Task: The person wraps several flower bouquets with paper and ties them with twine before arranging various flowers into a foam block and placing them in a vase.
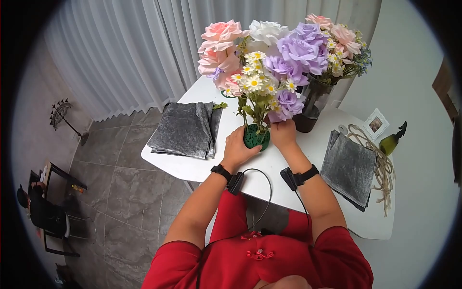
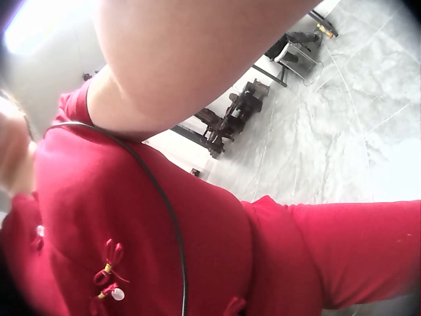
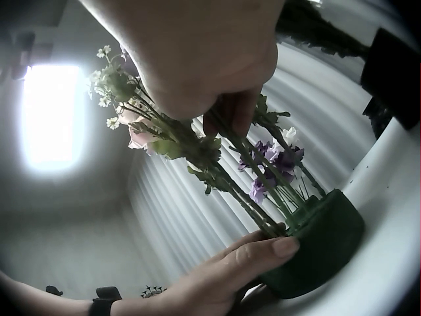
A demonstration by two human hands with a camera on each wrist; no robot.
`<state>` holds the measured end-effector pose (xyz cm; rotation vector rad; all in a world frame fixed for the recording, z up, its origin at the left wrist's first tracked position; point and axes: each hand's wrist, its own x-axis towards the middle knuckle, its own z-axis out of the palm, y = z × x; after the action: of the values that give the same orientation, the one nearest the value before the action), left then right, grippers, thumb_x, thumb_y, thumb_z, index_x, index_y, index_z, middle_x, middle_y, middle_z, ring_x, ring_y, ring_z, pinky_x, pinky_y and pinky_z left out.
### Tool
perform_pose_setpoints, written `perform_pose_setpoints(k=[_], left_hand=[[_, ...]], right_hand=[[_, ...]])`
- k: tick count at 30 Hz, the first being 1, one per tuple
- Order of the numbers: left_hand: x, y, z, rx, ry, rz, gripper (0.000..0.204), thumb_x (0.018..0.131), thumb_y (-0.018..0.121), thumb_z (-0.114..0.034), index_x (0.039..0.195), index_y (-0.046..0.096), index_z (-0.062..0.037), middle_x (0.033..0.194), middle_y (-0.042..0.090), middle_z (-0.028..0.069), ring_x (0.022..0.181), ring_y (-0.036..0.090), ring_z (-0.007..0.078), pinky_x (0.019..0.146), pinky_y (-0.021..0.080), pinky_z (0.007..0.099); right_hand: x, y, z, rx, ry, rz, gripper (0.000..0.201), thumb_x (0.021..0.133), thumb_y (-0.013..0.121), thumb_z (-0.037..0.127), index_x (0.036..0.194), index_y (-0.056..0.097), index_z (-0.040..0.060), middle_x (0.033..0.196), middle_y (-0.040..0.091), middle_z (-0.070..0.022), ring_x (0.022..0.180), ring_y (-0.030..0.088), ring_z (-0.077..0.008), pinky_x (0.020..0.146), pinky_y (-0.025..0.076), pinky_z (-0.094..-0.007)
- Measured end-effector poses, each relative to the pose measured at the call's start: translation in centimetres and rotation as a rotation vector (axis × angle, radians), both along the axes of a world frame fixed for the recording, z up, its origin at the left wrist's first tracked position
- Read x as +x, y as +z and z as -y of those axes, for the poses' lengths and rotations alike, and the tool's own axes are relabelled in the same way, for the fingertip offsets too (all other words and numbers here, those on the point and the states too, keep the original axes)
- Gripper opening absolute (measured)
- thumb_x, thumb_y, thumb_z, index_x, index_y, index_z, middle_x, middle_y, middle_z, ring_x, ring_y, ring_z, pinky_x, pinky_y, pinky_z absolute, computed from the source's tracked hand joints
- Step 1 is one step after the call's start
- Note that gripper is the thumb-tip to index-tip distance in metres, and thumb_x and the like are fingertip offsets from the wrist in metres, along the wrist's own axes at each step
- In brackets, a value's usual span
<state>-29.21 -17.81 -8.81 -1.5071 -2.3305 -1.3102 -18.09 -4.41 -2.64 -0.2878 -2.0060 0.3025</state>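
Observation:
In the head view, a round green floral foam block stands on the white table with artificial flowers rising from it. My left hand grips its side, the thumb along the near rim. Just above the foam, my right hand pinches a green flower stem, which runs down to the block in the right wrist view. Over the hands spread purple roses, pink roses, a white rose and small daisies. The left wrist view has only an arm and red clothing, with the left hand hidden.
Folded grey wrapping sheets lie left on the table; another grey stack lies right, beside raffia strands, a small white frame and a green object with a black tip. A dark vase with flowers stands behind.

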Motion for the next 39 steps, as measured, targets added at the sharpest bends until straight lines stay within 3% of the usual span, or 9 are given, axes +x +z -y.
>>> perform_pose_setpoints(k=[3,9,11,14,18,26,28,30,39], left_hand=[[0.2,0.1,0.1,0.054,0.002,-0.027,0.076,0.060,0.080,-0.037,0.119,0.051,0.0020,0.107,0.060,0.0223,0.100,0.057,0.0384,0.088,0.045,0.0446],[0.3,0.4,0.2,0.053,0.006,0.001,0.078,0.060,0.082,-0.040,0.119,0.052,0.0018,0.106,0.061,0.0215,0.098,0.058,0.0375,0.088,0.046,0.0441],[0.3,0.5,0.1,0.057,0.013,-0.009,0.078,0.060,0.082,-0.041,0.119,0.053,0.0018,0.107,0.061,0.0213,0.099,0.058,0.0373,0.088,0.045,0.0439],[0.5,0.5,0.2,0.041,0.021,-0.017,0.078,0.060,0.082,-0.040,0.119,0.053,0.0018,0.108,0.061,0.0210,0.100,0.058,0.0370,0.089,0.045,0.0435],[0.5,0.7,0.2,0.003,0.016,0.018,0.080,0.061,0.081,-0.042,0.121,0.050,0.0018,0.111,0.059,0.0199,0.105,0.056,0.0353,0.093,0.041,0.0428],[0.4,0.6,0.1,0.030,0.016,-0.008,0.077,0.061,0.081,-0.039,0.119,0.052,0.0015,0.108,0.061,0.0209,0.100,0.058,0.0372,0.089,0.045,0.0442],[0.4,0.6,0.2,-0.009,0.010,0.031,0.081,0.062,0.080,-0.043,0.122,0.049,0.0021,0.112,0.059,0.0197,0.108,0.054,0.0342,0.095,0.039,0.0427],[0.5,0.9,0.3,-0.016,0.003,0.045,0.081,0.062,0.080,-0.043,0.122,0.049,0.0022,0.113,0.059,0.0198,0.108,0.054,0.0343,0.095,0.039,0.0428],[0.6,0.7,0.2,0.012,0.005,0.021,0.080,0.062,0.081,-0.042,0.121,0.050,0.0018,0.110,0.059,0.0206,0.105,0.055,0.0361,0.093,0.041,0.0435]], right_hand=[[0.5,0.3,0.5,0.019,0.050,0.074,0.013,0.086,0.055,0.012,0.093,0.064,0.0057,0.078,0.066,-0.0134,0.068,0.062,-0.0374,0.061,0.050,-0.0451],[0.8,-0.2,1.2,-0.397,0.136,0.075,0.017,0.091,0.054,0.017,0.095,0.063,0.0037,0.080,0.068,-0.0136,0.071,0.066,-0.0329,0.064,0.051,-0.0404],[1.0,0.6,0.0,-0.512,0.197,0.071,0.015,0.094,0.051,0.009,0.103,0.057,-0.0001,0.082,0.068,-0.0091,0.072,0.066,-0.0173,0.063,0.052,-0.0300],[1.5,2.6,0.0,-0.567,0.262,-0.023,0.014,0.095,0.049,0.007,0.102,0.057,-0.0015,0.081,0.068,-0.0071,0.073,0.065,-0.0131,0.062,0.052,-0.0275],[1.2,2.6,0.3,-0.296,0.139,0.084,0.014,0.094,0.049,0.010,0.096,0.059,0.0002,0.077,0.067,-0.0087,0.064,0.066,-0.0190,0.060,0.052,-0.0297],[0.7,1.8,0.3,-0.288,0.141,0.031,0.013,0.093,0.050,0.011,0.096,0.059,0.0019,0.074,0.067,-0.0092,0.061,0.066,-0.0236,0.058,0.052,-0.0342],[0.5,1.5,0.0,-0.269,0.155,-0.007,0.012,0.093,0.050,0.011,0.096,0.059,0.0019,0.074,0.067,-0.0092,0.061,0.066,-0.0241,0.057,0.052,-0.0350],[0.6,1.1,-0.3,-0.120,0.095,0.058,0.013,0.093,0.050,0.010,0.097,0.058,0.0019,0.075,0.067,-0.0098,0.062,0.066,-0.0247,0.058,0.052,-0.0353],[0.1,2.4,0.8,-0.269,0.092,0.154,0.013,0.091,0.050,0.013,0.092,0.058,0.0032,0.077,0.065,-0.0147,0.065,0.064,-0.0316,0.062,0.050,-0.0413]])
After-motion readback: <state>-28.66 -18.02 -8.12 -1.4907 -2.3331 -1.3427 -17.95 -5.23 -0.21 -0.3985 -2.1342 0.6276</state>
